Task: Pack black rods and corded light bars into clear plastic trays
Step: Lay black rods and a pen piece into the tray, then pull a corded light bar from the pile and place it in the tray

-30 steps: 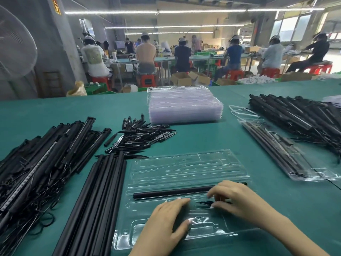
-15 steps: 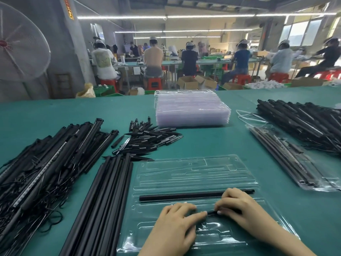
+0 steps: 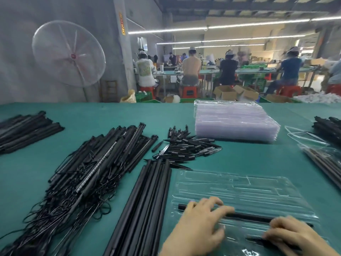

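Note:
A clear plastic tray (image 3: 239, 189) lies open on the green table in front of me. One black rod (image 3: 249, 216) sits across its near part. My left hand (image 3: 201, 224) rests on the rod's left end with fingers spread and fairly straight. My right hand (image 3: 291, 235) is at the tray's near right, fingers curled down on a small black spike piece (image 3: 256, 239) in a slot below the rod. A row of black rods (image 3: 144, 206) lies just left of the tray. Further left is a tangled pile of corded light bars (image 3: 88, 174).
A heap of short black spikes (image 3: 184, 146) lies behind the tray. A stack of empty clear trays (image 3: 234, 121) stands further back. At the right edge lie a packed tray (image 3: 324, 163) and more bars (image 3: 328, 126). Another bar pile (image 3: 24, 130) lies far left.
My left hand has moved up from the tray's near slot onto the rod and spread its fingers. My right hand stays on the spike piece. The view has swung left.

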Available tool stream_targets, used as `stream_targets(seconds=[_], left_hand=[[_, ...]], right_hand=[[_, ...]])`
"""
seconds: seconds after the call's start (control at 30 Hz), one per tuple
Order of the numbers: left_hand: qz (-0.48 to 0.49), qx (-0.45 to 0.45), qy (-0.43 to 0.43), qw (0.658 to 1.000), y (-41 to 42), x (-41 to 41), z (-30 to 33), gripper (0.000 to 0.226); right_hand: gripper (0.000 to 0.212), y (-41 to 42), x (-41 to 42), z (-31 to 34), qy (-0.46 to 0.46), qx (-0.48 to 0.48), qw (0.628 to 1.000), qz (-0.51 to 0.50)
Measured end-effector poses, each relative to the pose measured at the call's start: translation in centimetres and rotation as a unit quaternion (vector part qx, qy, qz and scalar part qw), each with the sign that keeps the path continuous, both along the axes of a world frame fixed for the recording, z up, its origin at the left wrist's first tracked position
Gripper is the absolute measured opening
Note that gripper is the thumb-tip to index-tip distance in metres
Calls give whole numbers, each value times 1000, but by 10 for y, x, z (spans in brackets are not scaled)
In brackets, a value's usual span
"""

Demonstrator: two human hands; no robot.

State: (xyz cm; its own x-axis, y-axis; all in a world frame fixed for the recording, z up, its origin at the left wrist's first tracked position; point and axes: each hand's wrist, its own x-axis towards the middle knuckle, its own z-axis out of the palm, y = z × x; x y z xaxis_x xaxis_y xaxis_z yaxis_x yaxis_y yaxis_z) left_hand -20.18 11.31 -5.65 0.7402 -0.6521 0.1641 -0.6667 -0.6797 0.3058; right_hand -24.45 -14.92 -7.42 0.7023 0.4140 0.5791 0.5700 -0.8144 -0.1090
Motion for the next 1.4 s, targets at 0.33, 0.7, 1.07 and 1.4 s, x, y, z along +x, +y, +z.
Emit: stream_targets(seconds=[0.33,0.7,1.07,1.4], left_hand=[[543,61,-34,837,194,124,46,40],[517,141,-109,837,216,141,20,32],[492,75,-40,866,212,145,31,41],[414,-58,-145,897,203,121,31,38]], right_hand=[[35,28,13,8,-27,83,995,-38],[53,60,47,-5,-44,-11,999,10],[28,209,135,51,186,40,971,146],[52,374,196,71,540,475,692,67]])
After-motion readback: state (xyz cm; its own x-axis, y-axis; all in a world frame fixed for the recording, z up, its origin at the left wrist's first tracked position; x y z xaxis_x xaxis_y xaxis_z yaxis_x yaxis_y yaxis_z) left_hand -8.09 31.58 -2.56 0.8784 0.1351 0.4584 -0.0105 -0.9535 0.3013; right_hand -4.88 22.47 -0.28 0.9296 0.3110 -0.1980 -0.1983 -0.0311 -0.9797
